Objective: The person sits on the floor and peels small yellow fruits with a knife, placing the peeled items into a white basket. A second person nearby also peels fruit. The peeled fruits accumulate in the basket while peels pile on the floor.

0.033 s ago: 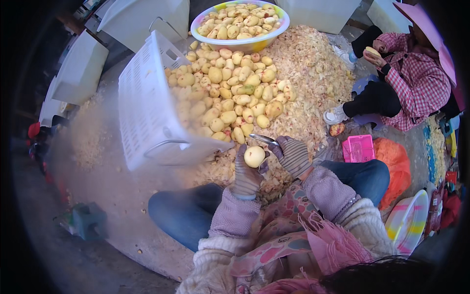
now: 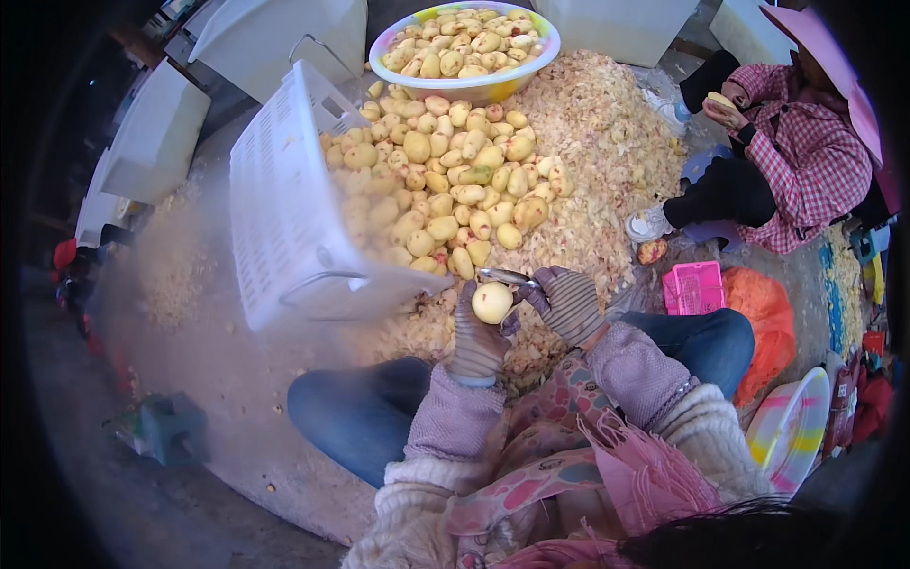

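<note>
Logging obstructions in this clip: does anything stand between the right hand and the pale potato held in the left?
Only the metal tool that the right hand holds; nothing else visible. Its end lies by the upper edge of the pale potato, which the left hand cups. Contact is unclear.

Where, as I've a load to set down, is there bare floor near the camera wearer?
Mostly bare: the hazy floor between the white crate, the wearer's left knee and the green object, with a few scraps on it. Crowded: right of the crate, where potatoes and peelings lie before the left hand and right hand.
</note>
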### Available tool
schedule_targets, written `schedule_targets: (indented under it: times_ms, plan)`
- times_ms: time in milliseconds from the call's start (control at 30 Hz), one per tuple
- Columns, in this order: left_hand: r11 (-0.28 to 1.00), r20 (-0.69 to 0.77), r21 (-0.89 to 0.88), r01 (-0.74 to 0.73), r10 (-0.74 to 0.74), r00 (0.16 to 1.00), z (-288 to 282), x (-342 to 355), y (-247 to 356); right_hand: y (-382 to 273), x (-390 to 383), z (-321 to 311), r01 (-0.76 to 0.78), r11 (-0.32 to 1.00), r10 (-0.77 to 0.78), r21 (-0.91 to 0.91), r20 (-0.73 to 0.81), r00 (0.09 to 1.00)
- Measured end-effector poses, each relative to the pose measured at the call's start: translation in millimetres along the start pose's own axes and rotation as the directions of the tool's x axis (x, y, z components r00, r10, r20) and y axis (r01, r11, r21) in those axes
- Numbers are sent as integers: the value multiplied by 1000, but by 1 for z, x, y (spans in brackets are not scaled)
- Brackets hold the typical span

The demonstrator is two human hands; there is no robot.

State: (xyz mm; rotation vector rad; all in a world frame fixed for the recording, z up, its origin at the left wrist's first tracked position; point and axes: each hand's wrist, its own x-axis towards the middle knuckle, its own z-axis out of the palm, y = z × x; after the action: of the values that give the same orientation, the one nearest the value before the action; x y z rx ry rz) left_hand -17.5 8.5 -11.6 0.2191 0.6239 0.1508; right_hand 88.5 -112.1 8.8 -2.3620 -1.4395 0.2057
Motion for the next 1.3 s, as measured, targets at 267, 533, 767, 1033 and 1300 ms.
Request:
schedule_targets:
  times_ms: [267, 533, 767, 1033, 1300]
  plan:
    - [968, -75, 53, -244, 248, 966, -9, 6, 0, -2, 6, -16, -15, 1000, 14, -26, -24, 1000]
    - [997, 50, -58, -55, 58, 997, -15, 14, -14, 5, 11, 5, -202, 970, 220, 134, -136, 966]
    - [983, 62, -100, -156, 163, 985, -20, 16, 1, 2, 5, -22, -94, 923, 115, 372, -34, 993]
    - [985, 260, -170, -33, 77, 963, -21, 3, 9, -2, 6, -20, -24, 957, 32, 288, -24, 999]
    - [979, 239, 127, -159, 125, 963, 2, -16, 6, -5, 8, -20, -60, 917, 75, 394, -23, 997]
